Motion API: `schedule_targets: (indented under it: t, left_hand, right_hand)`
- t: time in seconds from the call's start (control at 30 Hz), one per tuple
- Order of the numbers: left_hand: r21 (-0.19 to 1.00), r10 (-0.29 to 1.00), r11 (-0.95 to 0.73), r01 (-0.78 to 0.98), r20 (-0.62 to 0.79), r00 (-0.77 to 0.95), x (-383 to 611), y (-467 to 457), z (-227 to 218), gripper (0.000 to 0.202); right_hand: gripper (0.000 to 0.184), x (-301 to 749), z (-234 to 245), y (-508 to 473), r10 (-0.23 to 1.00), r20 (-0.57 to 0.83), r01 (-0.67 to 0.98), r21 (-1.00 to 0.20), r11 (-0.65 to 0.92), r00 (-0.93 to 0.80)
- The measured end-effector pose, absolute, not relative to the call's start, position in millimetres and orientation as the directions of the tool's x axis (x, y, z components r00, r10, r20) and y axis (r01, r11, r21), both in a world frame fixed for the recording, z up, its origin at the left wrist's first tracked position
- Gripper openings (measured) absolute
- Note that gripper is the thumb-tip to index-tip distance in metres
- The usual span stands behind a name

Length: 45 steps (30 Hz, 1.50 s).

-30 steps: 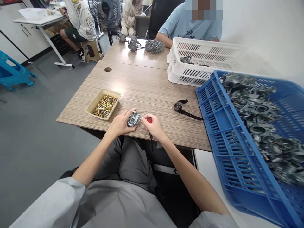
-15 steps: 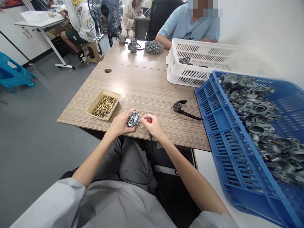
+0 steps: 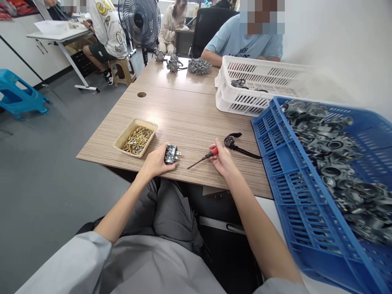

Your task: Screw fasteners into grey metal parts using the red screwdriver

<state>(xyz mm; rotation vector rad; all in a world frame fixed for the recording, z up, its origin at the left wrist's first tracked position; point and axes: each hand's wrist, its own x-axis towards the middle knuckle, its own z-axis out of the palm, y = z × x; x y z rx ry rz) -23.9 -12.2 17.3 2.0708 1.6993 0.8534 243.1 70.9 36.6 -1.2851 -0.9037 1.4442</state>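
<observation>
My left hand is closed around a small grey metal carburetor body near the table's front edge. From its right side sticks a small brass piece. To the right, my right hand grips a screwdriver by its red and black handle. The screwdriver's thin dark shaft points left and down toward the carburetor body, with a gap between them. Left of my left hand stands a cream plastic tray that holds many brass jets.
A black wristwatch lies beyond my right hand. On the right stands a blue crate full of carburetor bodies, behind it a white crate. More carburetors and a tub of metal parts are at the far end, near a seated person.
My right hand has moved right, away from the carburetor body, and the screwdriver has swung from hanging downward to pointing left. The brass piece on the body now shows uncovered.
</observation>
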Motion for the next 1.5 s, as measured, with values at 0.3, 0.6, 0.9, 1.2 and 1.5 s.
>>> schedule_targets:
  t: [0.3, 0.6, 0.9, 1.2, 1.5]
  left_hand:
    - [0.601, 0.948, -0.255, 0.757, 0.309, 0.075, -26, -11, 12, 0.073]
    - [0.599, 0.932, -0.293, 0.745, 0.352, 0.084, -27, -9, 8, 0.076]
    - [0.609, 0.935, -0.287, 0.740, 0.346, 0.078, -27, -9, 8, 0.075]
    - [0.607, 0.932, -0.295, 0.738, 0.353, 0.081, -27, -9, 7, 0.075]
    - [0.611, 0.918, -0.315, 0.726, 0.390, 0.070, -28, -7, 3, 0.076]
  right_hand:
    - [0.056, 262, 36, 63, 0.958, -0.251, -0.269, -0.922, -0.279, -0.136]
    - [0.054, 256, 29, 61, 0.974, -0.205, -0.186, -0.958, -0.220, -0.097]
    - [0.060, 256, 25, 61, 0.979, -0.181, -0.203, -0.959, -0.197, -0.096]
    - [0.062, 255, 26, 60, 0.977, -0.190, -0.234, -0.950, -0.207, -0.091]
    - [0.061, 254, 25, 61, 0.979, -0.181, -0.248, -0.948, -0.198, -0.093]
